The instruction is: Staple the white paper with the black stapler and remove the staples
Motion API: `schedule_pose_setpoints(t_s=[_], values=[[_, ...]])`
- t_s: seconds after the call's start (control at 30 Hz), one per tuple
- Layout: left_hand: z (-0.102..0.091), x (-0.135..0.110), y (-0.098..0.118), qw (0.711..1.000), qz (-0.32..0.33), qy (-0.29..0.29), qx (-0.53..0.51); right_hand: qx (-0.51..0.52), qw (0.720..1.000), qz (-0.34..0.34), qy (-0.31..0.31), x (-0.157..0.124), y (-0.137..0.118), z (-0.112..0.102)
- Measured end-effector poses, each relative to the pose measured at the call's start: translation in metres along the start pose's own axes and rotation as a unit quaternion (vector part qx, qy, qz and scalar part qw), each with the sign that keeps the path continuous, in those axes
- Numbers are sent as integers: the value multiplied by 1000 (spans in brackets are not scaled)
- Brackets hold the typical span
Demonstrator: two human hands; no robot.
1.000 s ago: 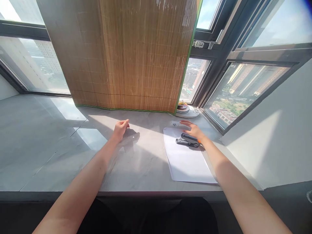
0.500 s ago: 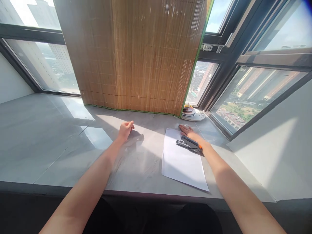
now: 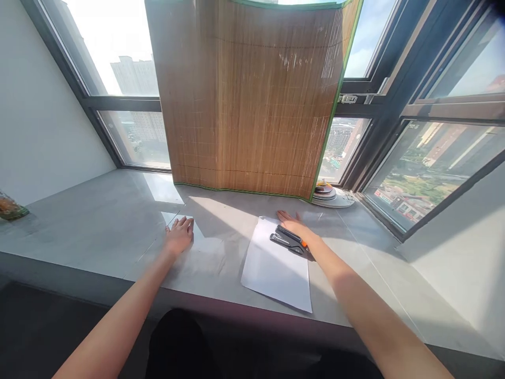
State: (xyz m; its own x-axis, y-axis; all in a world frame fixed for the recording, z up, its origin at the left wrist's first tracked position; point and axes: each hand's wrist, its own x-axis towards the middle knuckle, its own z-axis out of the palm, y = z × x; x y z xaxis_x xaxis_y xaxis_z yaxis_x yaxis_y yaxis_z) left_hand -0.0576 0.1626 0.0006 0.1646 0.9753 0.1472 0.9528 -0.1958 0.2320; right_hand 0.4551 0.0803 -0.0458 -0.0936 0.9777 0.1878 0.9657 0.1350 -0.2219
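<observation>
My left hand [image 3: 180, 235] rests palm down on the grey stone sill, its fingers stretched out and nothing in its grasp. White paper [image 3: 276, 281] lies to the right of it; whether it is one sheet or a few I cannot tell. Across the paper's upper right part sits a black stapler [image 3: 288, 241] with an orange patch at one end. Just beyond the stapler, my right hand [image 3: 292, 223] lies flat at the paper's far right corner, fingers spread. Its wrist is close beside the stapler's orange end.
A bamboo blind [image 3: 248, 116] with green edging hangs down to the sill [image 3: 213, 263]. Stacked round flat items [image 3: 330, 197] stand by the window corner. A partly cut-off colourful package [image 3: 11, 208] is at the far left. Dark-framed windows surround the sill.
My left hand has gone from a closed fist to lying flat, farther left on the sill. My right hand stays by the paper and stapler. The view has turned left.
</observation>
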Motion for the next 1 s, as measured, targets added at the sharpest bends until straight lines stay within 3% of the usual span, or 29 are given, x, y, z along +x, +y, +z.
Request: schedule_pose_setpoints(t_s=[0.13, 0.23, 0.4, 0.6, 0.77, 0.9, 1.0], values=[[7, 0, 5, 998, -38, 33, 32, 5, 998, -57, 5, 55, -85, 18], [9, 1, 0, 998, -36, 25, 38, 4, 997, -55, -47, 95, -143, 27], [7, 1, 0, 998, -34, 19, 46, 10, 991, -89, -96, 139, -208, 31], [3, -1, 6, 997, -43, 3, 58, -1, 990, -92, -108, 144, -225, 26], [6, 1, 3, 997, -37, 18, 59, 13, 992, -111, -58, 135, -220, 21], [5, -1, 4, 997, -33, 24, 59, 135, 965, -210, -82, 119, -213, 18], [3, -2, 5, 998, -31, 23, 59, 276, 943, -164, -88, 102, -207, 15]])
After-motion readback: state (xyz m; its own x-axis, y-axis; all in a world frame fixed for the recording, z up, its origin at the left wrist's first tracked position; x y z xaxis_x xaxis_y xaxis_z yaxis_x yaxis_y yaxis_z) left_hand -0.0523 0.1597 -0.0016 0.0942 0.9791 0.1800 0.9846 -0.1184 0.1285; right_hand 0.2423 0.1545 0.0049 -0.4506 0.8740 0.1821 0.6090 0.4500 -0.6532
